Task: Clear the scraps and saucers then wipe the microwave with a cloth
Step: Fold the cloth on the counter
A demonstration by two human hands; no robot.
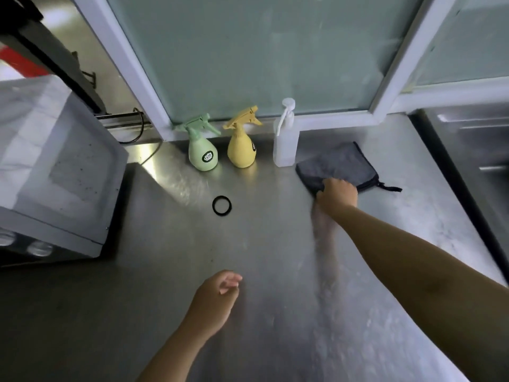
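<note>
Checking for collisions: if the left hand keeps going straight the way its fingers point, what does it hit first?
The left hand points up and right across bare steel counter. Nothing lies close ahead; the first thing on that line looks like the right forearm, though depth is unclear. The black ring sits off to the left.

The right hand [336, 196] is stretched far forward, its fingers curled and gripping. The left hand [217, 295] hangs nearer, loosely curled and holding nothing.

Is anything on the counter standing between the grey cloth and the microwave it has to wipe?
Nothing tall. The right hand grips the cloth; between it and the microwave only a flat black ring lies on the counter. The spray bottles stand back by the window.
</note>
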